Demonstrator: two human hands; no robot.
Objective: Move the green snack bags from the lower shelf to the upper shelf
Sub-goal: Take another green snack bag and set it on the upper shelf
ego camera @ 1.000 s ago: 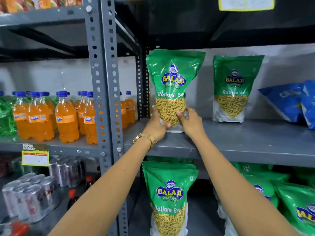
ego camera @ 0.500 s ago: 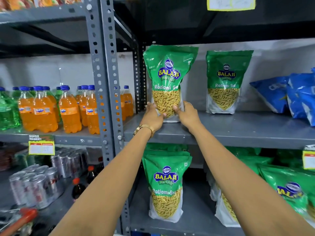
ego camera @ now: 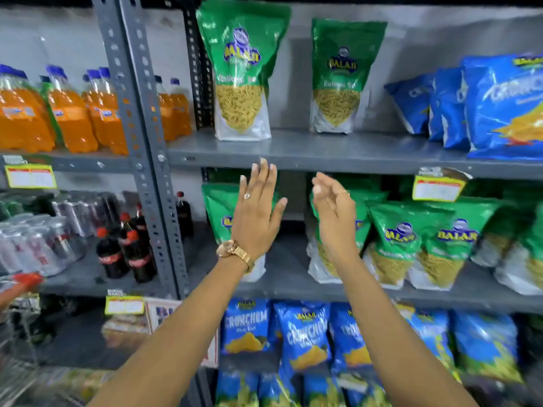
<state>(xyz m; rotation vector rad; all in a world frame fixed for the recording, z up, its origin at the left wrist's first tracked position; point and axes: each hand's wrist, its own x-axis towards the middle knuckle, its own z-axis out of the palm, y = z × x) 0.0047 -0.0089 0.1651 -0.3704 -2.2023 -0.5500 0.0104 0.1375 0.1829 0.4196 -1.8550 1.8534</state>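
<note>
Head view, taken left to right: we see orange soda bottles [ego camera: 67, 113] on the far-left shelf, with cans [ego camera: 35, 239] and dark cola bottles [ego camera: 138, 254] on the level below. Past the grey upright post [ego camera: 141, 136], one green snack bag [ego camera: 242, 74] stands upright at the left end of the upper shelf [ego camera: 338, 157], and a second green bag [ego camera: 342, 80] stands well apart to its right, nearer the back wall.

Our left hand [ego camera: 258, 212] is raised in front of the lower shelf [ego camera: 282, 271] with its fingers spread apart and nothing in it; a gold watch [ego camera: 235, 252] sits on that wrist. It covers part of a green bag [ego camera: 217, 212] standing at the shelf's left end. Our right hand [ego camera: 335, 212] hangs just beside it, fingers loosely curled and apart, also holding nothing. Right of it, more green bags [ego camera: 426, 242] crowd the lower shelf. Blue snack bags [ego camera: 499, 107] fill the upper shelf's right end.
</note>
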